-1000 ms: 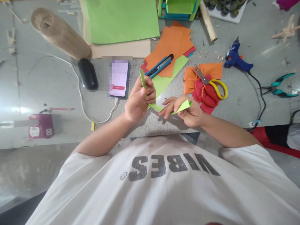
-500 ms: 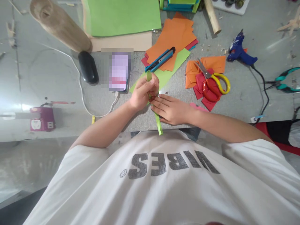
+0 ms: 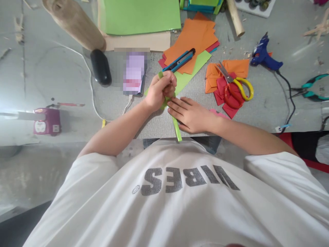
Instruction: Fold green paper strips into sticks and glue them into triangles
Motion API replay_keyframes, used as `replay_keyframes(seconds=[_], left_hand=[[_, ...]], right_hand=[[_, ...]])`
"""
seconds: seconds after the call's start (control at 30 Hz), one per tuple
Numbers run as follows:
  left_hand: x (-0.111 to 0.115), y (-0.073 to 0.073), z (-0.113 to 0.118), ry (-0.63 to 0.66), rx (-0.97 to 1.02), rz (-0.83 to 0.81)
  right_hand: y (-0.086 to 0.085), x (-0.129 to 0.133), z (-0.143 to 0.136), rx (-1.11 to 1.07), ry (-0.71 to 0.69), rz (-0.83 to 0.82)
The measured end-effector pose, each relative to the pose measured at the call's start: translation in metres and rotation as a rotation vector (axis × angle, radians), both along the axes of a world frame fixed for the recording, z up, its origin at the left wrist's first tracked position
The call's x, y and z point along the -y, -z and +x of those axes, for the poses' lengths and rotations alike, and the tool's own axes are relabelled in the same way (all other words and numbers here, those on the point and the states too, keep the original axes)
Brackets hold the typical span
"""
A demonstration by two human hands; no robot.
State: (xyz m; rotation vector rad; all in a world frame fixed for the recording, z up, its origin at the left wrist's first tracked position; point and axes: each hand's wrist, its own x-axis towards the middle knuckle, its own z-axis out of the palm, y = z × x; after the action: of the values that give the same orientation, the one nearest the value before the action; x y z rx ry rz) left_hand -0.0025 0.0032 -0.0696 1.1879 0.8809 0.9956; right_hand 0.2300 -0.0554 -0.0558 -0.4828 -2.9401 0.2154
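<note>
A narrow folded strip of green paper (image 3: 177, 130) runs under both hands, its lower end reaching past the table edge. My left hand (image 3: 161, 91) is closed around the upper part of this strip, and a short tip pokes out above the fingers. Pressed flat on the strip, my right hand (image 3: 194, 116) has its fingers stretched out beside the left hand. Just above the left hand, a blue utility knife (image 3: 179, 61) lies on orange paper sheets (image 3: 191, 37). A larger green sheet (image 3: 191, 75) lies partly beneath them.
Yellow-and-red scissors (image 3: 240, 87) rest on folded orange and red paper pieces (image 3: 227, 65) at the right. Farther right are a blue glue gun (image 3: 267, 55) and teal pliers (image 3: 312, 85). A charging phone (image 3: 133, 73), a black mouse (image 3: 100, 67) and a bamboo piece (image 3: 77, 25) lie left.
My left hand has turned slightly, and the strip's upper tip now leans left. My right hand stays flat on the strip. The whole view has shifted a little.
</note>
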Motion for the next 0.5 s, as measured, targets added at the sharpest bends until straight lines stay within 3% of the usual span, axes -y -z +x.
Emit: replay_keyframes(seconds=[0.27, 0.5], left_hand=[[0.001, -0.005, 0.012, -0.038, 0.041, -0.018], [-0.002, -0.02, 0.006, -0.16, 0.027, 0.028]], right_hand=[[-0.003, -0.006, 0.006, -0.094, -0.131, 0.083], [-0.006, -0.006, 0.01, -0.17, -0.227, 0.101]])
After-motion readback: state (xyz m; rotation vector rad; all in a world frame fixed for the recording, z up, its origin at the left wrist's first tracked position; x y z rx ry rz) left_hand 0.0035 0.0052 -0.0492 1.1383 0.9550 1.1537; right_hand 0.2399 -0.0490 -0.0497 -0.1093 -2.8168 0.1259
